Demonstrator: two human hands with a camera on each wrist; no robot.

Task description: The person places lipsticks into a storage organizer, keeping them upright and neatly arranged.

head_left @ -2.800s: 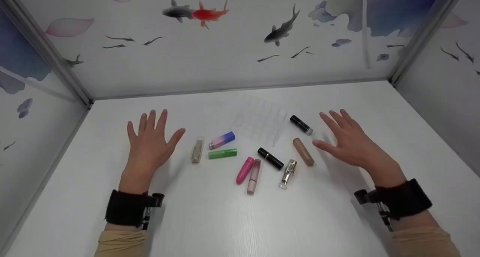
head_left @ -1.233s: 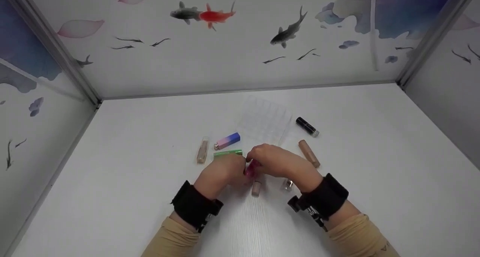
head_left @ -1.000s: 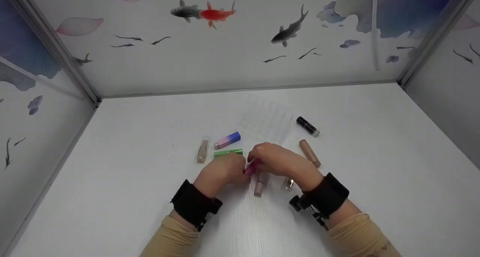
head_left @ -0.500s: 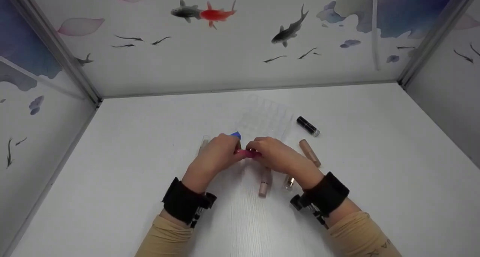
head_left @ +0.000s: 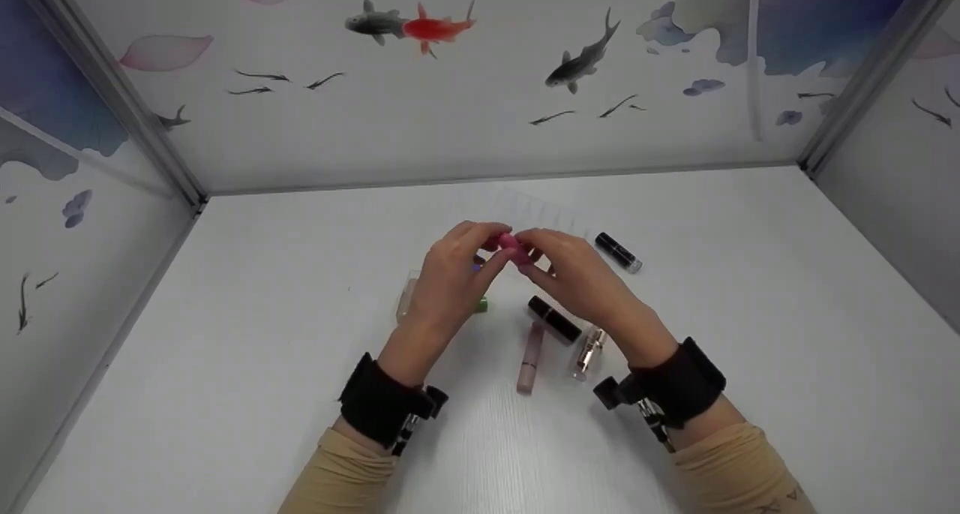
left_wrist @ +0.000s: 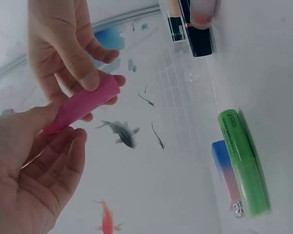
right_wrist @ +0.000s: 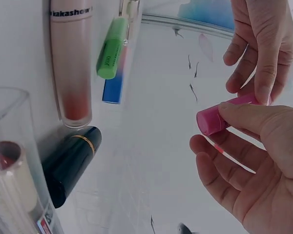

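A pink lipstick tube [head_left: 517, 251] is held up above the table between both hands. My left hand [head_left: 450, 281] pinches one end between thumb and fingers. My right hand [head_left: 592, 278] pinches the other end. In the left wrist view, the pink tube [left_wrist: 85, 102] spans the two hands at a slant. From the right wrist view, its flat rounded end [right_wrist: 205, 123] shows beside the right thumb. Below the hands lie a pale pink lip gloss tube [head_left: 529, 358], a black lipstick [head_left: 553, 320] and a clear-and-gold lipstick [head_left: 589, 353].
Behind the hands lies a clear divided tray [head_left: 544, 210], partly covered. A black tube [head_left: 619, 252] rests to its right. A green tube [left_wrist: 244, 165] and a blue-pink lipstick [left_wrist: 222, 163] lie side by side. A clear tube [head_left: 406, 298] sits left. Printed panels wall in the white table.
Both hands came in from the sides to the pink tube and gripped it. They have since lifted it from the table and moved it away from the body, towards the clear tray.
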